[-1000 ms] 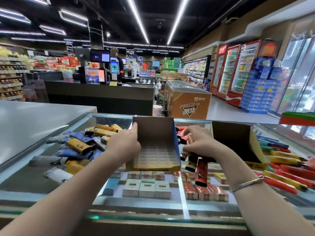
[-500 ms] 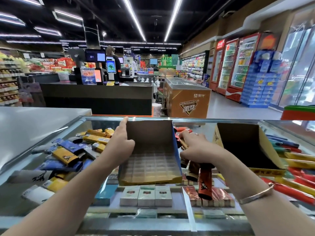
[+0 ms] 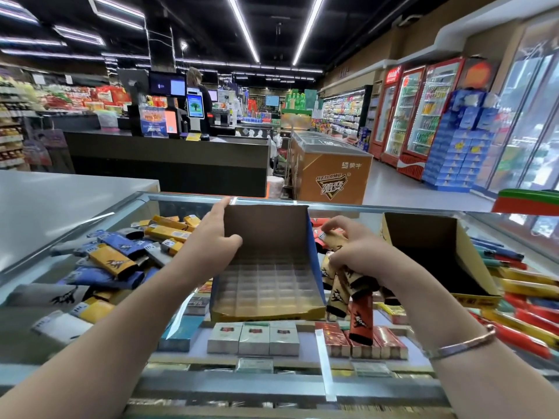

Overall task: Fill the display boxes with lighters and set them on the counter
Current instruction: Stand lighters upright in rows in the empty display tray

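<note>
We steady the empty display box [image 3: 266,267] with our left hand [image 3: 211,246], thumb inside its wall, forefinger straight; just right of it our right hand [image 3: 360,252] curls round a lighter bundle [image 3: 348,285], which next needs slotting into the grid.

A dark ceiling carries long light strips [image 3: 242,28] at twelve o'clock. A black checkout counter [image 3: 169,164] stands at eleven; red drink fridges [image 3: 420,113] line the wall at two, above grey floor [image 3: 393,189].

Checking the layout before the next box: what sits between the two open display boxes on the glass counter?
In the head view, the right hand gripping a bunch of lighters sits between the gridded box and the dark empty box.
</note>
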Demonstrator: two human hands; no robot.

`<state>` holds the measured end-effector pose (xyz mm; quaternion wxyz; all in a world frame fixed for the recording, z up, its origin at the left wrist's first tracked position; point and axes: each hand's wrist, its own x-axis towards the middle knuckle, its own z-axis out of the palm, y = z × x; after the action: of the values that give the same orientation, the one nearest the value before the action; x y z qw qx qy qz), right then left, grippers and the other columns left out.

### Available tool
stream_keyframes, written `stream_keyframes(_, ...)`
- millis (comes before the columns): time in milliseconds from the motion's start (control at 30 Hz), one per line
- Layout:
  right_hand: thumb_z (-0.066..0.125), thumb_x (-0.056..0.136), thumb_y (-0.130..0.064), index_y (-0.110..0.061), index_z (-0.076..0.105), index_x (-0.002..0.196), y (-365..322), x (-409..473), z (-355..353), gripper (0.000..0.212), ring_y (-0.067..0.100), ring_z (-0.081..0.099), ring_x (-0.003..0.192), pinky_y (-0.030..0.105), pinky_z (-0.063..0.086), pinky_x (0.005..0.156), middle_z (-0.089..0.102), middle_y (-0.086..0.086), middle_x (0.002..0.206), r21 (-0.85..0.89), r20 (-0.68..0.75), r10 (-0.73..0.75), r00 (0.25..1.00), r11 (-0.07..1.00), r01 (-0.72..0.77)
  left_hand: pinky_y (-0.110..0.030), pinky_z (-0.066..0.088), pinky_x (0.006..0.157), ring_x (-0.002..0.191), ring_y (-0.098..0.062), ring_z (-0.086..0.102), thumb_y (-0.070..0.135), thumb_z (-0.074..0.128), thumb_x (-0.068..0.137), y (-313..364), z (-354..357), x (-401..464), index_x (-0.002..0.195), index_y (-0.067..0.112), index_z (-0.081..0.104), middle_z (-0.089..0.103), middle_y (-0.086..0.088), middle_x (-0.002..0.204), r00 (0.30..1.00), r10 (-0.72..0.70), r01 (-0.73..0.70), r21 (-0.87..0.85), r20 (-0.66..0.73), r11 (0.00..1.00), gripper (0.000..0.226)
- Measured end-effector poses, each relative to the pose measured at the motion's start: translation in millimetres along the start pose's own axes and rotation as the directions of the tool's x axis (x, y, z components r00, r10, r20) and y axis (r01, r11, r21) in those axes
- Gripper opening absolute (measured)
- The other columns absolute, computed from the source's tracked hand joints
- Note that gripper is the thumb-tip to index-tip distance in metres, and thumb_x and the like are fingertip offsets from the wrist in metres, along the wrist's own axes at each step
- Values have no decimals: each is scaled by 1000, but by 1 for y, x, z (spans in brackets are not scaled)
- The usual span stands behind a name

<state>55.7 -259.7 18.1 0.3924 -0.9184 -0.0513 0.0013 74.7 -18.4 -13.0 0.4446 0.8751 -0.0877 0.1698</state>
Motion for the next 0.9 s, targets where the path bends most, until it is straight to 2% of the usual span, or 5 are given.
stream_keyframes(300, 62, 73, 9, -27, 61, 109, -7, -11, -19, 50, 30, 66, 75, 32, 56, 57, 51, 17, 114, 792, -96, 12, 995, 606, 70, -38, 25, 104, 127, -22, 27, 32, 56, 88, 15, -2, -11, 141, 22, 32, 34, -3, 140, 972, 156, -86, 352, -175, 932, 59)
stream_keyframes(433, 63, 76, 7, -30, 60, 110, -20, -17, -3, 50, 26, 66, 73, 30, 54, 55, 51, 12, 115, 789, -161, -81, 984, 588, 178, -23, 48, 83, 96, 5, 51, 57, 41, 86, 45, 2, -30, 129, 27, 47, 59, 14, 107, 951, 308, -305, 98, -10, 947, 53)
stream_keyframes(567, 59, 81, 5, -34, 56, 111, -28, -23, 14, 49, 30, 64, 87, 37, 58, 62, 50, 13, 112, 694, -138, -225, 965, 672, 256, -14, 49, 62, 79, 6, 61, 53, 53, 79, 60, 21, -39, 142, 37, 22, 63, 10, 90, 922, 162, -92, -208, 352, 974, 72)
stream_keyframes(767, 61, 81, 6, -37, 57, 109, -28, -24, 22, 51, 23, 65, 85, 31, 56, 61, 54, 6, 105, 590, -193, -351, 916, 704, 394, -20, 51, 57, 71, -13, 67, 9, 66, 82, 53, 13, -33, 113, 44, 38, 67, -4, 81, 907, 179, 37, -497, 380, 867, 55)
stream_keyframes(900, 61, 77, 10, -37, 62, 102, -25, -12, 8, 53, 19, 60, 69, 28, 54, 54, 52, 7, 106, 645, -309, -190, 932, 679, 352, -21, 52, 58, 72, -16, 68, 9, 68, 81, 53, 7, -27, 105, 42, 41, 64, -6, 84, 948, 182, -50, -441, 261, 896, 49)
